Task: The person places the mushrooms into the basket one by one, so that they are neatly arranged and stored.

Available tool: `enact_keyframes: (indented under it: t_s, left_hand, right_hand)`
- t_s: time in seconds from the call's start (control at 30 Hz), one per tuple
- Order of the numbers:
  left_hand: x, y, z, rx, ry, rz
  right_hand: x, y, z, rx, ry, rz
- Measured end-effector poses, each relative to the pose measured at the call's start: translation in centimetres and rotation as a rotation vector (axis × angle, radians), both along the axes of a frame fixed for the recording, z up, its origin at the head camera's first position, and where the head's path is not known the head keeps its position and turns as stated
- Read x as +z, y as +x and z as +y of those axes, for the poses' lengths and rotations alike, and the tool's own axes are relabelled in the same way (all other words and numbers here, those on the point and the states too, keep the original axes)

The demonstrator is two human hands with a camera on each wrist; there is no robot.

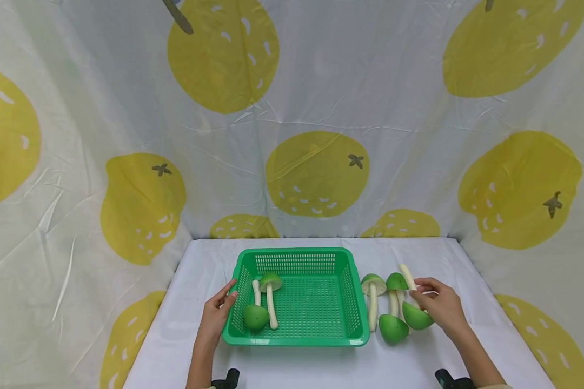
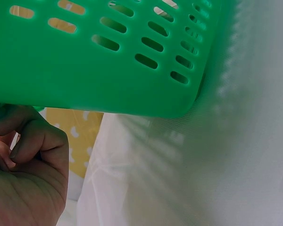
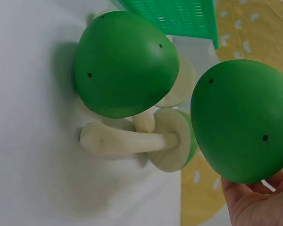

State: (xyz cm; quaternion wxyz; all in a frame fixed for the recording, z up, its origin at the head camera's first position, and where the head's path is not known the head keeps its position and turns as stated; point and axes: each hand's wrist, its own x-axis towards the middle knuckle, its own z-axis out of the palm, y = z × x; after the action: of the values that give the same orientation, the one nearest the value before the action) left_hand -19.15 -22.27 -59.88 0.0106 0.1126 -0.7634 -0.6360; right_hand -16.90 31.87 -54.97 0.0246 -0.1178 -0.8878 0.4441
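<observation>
My left hand [image 1: 217,309] grips the left rim of a green plastic basket [image 1: 297,342]; the left wrist view has its curled fingers against the basket wall [image 2: 85,80]. Inside, at the left, lie two toy mushrooms, one with its green cap [image 1: 256,318] toward me, the other with its cap [image 1: 271,280] away. My right hand [image 1: 440,305] pinches the pale stem [image 1: 408,278] of another mushroom, its cap [image 3: 245,121] down toward me. Beside and below it several mushrooms lie on the table, among them a cap [image 3: 127,65] and a stem [image 3: 127,140].
A white cloth covers the table [image 1: 321,367]. Behind and at both sides hangs a curtain [image 1: 316,108] printed with yellow fruit. One mushroom [image 1: 372,308] lies right against the basket's right side. Dark wrist mounts [image 1: 227,378] show at the bottom edge.
</observation>
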Motion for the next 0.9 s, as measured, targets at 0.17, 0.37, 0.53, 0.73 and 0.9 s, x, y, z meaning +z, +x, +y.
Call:
enact_keyframes:
  t_s: [0.17,0.37,0.53,0.73,0.9]
  left_hand:
    - [0.1,-0.2,-0.1,-0.014,-0.005,-0.026]
    - [0.2,-0.2,-0.1,-0.019,-0.001,-0.026]
    - [0.0,0.0,0.0,0.0,-0.011,-0.006]
    - [-0.1,-0.1,0.0,0.013,-0.003,-0.006]
    - [-0.1,-0.1,0.0,0.012,0.002,-0.009]
  right_hand:
    - [0.6,-0.3,-0.8,0.005,-0.034,0.02]
    - [1.3,-0.7,-1.8,0.011,-0.065,0.041]
    - [2.0,-0.9,-2.8,0.031,-0.107,0.043]
    - [2.6,-1.7,-4.1,0.06,-0.144,0.072]
    - [2.8,-2.1,-5.4,0.08,-0.165,0.073]
